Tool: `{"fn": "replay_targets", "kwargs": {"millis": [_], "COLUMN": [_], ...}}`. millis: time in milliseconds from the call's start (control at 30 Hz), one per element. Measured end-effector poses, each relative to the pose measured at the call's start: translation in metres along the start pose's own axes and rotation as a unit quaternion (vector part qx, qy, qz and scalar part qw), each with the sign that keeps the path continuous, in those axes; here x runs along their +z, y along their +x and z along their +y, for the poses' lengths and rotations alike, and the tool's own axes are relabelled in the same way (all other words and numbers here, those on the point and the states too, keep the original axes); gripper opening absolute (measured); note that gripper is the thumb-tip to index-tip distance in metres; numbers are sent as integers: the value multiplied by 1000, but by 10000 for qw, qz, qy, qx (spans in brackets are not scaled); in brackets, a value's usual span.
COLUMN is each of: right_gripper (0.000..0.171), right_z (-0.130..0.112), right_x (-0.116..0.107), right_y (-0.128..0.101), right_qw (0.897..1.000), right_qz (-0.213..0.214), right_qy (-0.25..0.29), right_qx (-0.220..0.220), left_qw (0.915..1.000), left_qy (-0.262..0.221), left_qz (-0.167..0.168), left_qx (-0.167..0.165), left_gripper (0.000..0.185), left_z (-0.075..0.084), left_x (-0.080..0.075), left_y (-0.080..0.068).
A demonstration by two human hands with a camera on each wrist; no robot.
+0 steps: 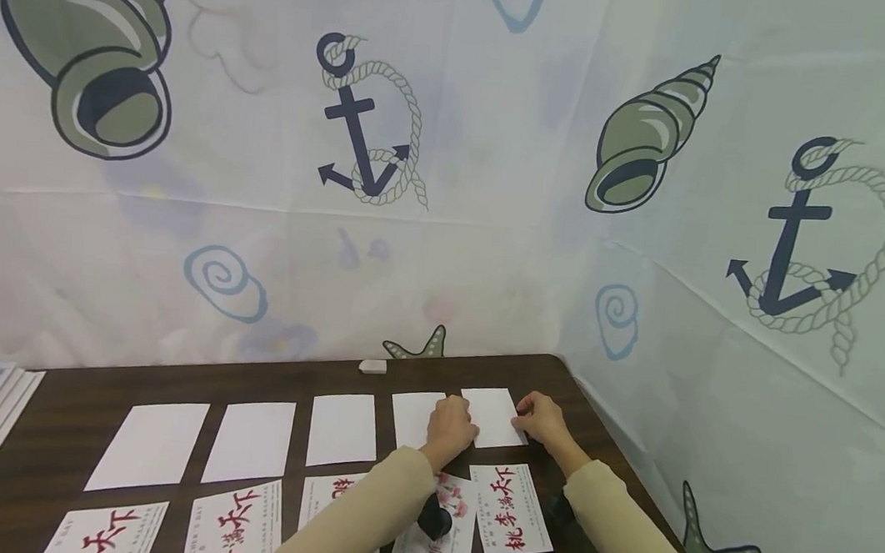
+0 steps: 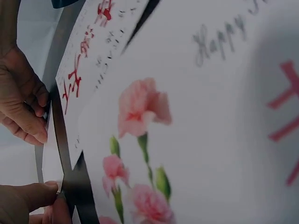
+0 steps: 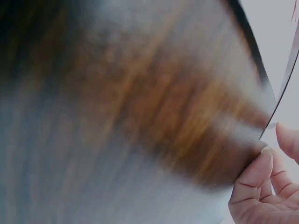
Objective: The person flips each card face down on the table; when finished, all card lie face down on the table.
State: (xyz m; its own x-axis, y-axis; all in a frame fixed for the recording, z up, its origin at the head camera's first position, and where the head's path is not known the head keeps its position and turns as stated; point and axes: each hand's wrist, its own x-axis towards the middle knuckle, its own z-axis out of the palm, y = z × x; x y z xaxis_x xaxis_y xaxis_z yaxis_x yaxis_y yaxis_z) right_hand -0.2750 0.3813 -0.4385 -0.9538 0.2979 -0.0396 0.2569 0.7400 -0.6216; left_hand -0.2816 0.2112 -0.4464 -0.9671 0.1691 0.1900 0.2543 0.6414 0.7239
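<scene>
The blank white rectangular paper card (image 1: 491,419) lies at the right end of a row of similar blank white cards (image 1: 343,430) on the dark brown wood-grain desk (image 1: 272,382). The left hand (image 1: 452,427) pinches its left edge and the right hand (image 1: 543,420) its right edge, a two-sided hold that seems to keep it straight. White printed cards with red lettering (image 1: 510,510) lie nearer, roughly one below each blank, which suggests deliberate pairing.
</scene>
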Motion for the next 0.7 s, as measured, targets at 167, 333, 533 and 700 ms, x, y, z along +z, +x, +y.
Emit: {"fn": "replay_targets", "kwargs": {"millis": [167, 333, 533, 700], "right_gripper": [19, 18, 20, 19], "right_z": [-9, -29, -58, -91], "right_x": [8, 9, 17, 28], "right_y": [-8, -18, -38, -58], "right_qw": [9994, 9892, 9749, 9630], "right_qz": [-9, 407, 58, -134], "right_qy": [351, 1396, 2223, 2682], "right_qx": [-20, -154, -17, -233], "left_qw": [9995, 9961, 9790, 9661], "left_qy": [-267, -850, -1925, -2429], "left_qz": [-72, -132, -670, -853], "left_qx": [-156, 170, -18, -195], "left_gripper": [14, 37, 45, 47], "left_z": [-7, -11, -24, -41], "left_x": [-12, -32, -71, -111], "left_y": [-9, -16, -23, -31]}}
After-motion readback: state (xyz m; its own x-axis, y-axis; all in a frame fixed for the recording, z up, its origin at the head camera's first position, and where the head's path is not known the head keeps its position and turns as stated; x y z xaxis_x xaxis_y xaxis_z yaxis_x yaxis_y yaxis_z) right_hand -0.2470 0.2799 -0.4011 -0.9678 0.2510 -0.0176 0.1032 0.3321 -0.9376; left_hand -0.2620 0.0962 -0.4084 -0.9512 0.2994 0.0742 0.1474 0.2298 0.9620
